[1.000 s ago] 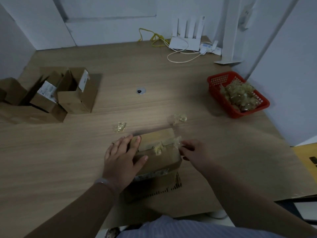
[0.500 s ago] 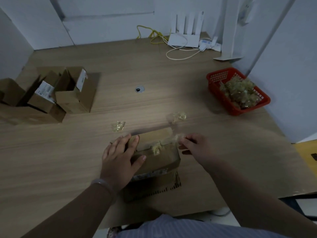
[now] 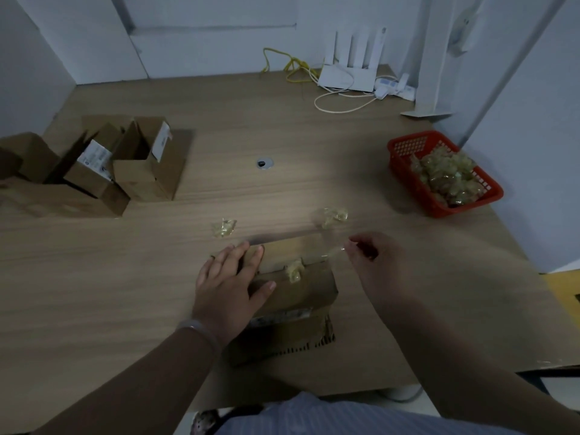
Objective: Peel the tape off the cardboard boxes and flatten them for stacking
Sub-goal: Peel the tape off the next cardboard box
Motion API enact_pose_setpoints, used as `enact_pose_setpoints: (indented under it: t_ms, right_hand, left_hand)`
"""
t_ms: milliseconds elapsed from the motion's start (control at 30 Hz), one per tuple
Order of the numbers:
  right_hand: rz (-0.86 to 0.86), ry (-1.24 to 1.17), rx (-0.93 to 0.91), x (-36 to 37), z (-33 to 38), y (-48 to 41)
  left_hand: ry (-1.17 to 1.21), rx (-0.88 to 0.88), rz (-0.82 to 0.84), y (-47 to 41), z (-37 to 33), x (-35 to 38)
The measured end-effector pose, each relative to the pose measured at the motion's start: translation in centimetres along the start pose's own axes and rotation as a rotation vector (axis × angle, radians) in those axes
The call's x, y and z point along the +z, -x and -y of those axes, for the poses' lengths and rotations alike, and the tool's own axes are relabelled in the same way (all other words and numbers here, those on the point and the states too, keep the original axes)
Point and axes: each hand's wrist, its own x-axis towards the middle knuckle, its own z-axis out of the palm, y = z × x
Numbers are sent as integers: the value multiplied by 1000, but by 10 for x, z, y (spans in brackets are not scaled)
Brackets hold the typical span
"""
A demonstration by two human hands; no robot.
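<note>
Box [image 3: 295,287] | left hand [image 3: 227,285] flat (spread) | right hand [image 3: 373,262] pinching tape [image 3: 332,253]

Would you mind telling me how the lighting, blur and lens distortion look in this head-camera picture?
Head view: dim overall, with a brighter patch on the table just beyond the cardboard box; the right hand and the tape strip it pulls look slightly motion-smeared, while the left hand pressed on the box is sharper; the wide lens bows the table edges and walls, and the red basket stays legible.

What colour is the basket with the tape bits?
Red basket, seen in the head view.
</note>
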Motion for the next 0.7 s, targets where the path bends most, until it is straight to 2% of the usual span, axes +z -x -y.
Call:
enact_pose_setpoints:
  t_ms: [67, 133, 200, 267, 500, 633, 700]
  right_hand:
    - [75, 168, -178, 7, 16, 6]
    - [248, 400, -277, 20, 30, 15]
    - [344, 592, -332, 34, 38, 25]
    - [356, 664, -325, 44, 40, 29]
    - [368, 427, -166, 43, 37, 19]
    - [250, 267, -21, 34, 28, 9]
    - [187, 236, -27, 33, 23, 13]
  left_hand:
    - [-6, 6, 0, 0, 0, 1]
    - [5, 0, 0, 0, -1, 0]
    - [-3, -9, -1, 0, -2, -1]
    - [-3, -11, -1, 0, -2, -1]
    - [4, 0, 0, -1, 0, 3]
    - [7, 15, -19, -1, 1, 3]
    - [5, 17, -31, -1, 1, 3]
